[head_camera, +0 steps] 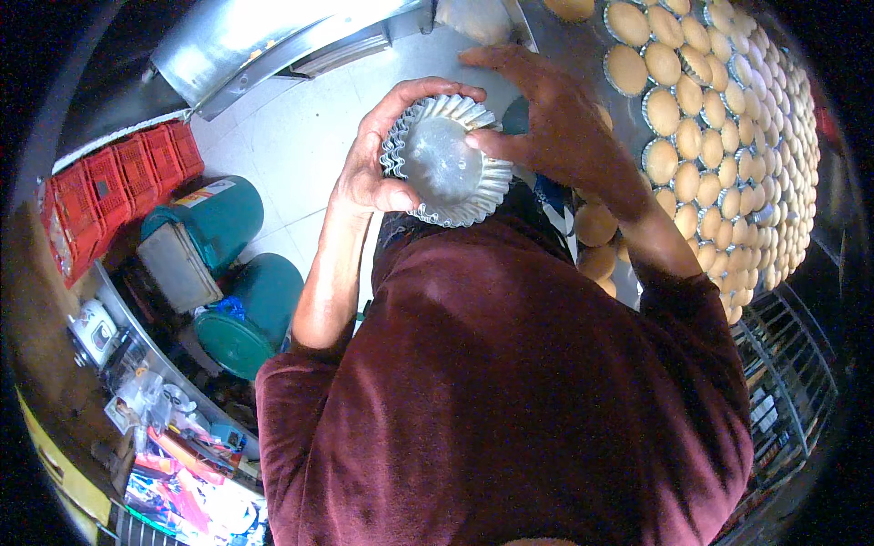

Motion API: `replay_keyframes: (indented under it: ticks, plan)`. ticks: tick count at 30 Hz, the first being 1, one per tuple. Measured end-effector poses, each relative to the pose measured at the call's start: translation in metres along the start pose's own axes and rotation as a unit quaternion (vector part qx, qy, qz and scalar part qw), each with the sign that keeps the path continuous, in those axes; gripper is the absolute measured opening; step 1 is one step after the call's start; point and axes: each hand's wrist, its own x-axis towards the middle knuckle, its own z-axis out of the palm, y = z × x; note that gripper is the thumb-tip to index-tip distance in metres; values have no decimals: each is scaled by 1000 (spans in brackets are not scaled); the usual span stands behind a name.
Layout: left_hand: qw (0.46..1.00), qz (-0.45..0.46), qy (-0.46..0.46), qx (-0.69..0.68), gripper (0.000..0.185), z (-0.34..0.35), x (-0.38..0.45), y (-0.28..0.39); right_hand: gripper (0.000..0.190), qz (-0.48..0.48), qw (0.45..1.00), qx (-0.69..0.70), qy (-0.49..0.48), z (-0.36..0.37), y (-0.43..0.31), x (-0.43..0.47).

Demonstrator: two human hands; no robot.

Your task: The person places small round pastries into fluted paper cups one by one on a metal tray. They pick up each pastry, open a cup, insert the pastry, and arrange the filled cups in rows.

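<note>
My left hand (pixel 369 164) is closed around a stack of fluted metal baking tins (pixel 444 160), with the bare inside of the top tin facing up. My right hand (pixel 546 123) is at the right of the stack, its thumb at the inner rim of the top tin and its other fingers spread away; whether it grips a tin I cannot tell. On the metal table at the right, many round baked cakes (pixel 660 112) sit in fluted tins in close rows. A few larger round cakes (pixel 595 224) without visible tins lie near my right forearm.
Red plastic crates (pixel 123 184) stand at the left, beside green plastic drums (pixel 225 211). A stainless steel unit (pixel 252 41) is at the upper left. At the lower left, a counter holds a white appliance (pixel 94 331) and plastic bags. A wire rack (pixel 785 375) stands at the lower right.
</note>
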Motion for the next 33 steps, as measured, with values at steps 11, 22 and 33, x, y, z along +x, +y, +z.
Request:
replay_keyframes:
  ticks: [11, 22, 33]
  plan:
    - [988, 122, 92, 7, 112, -6, -61, 39, 80, -18, 994, 101, -32, 39, -53, 47]
    - [980, 126, 145, 44, 114, -19, -122, 71, 85, -138, 985, 60, -86, 85, -130, 91]
    - [987, 60, 143, 30, 112, -33, -124, 67, 90, -150, 959, 63, -232, 91, -130, 90]
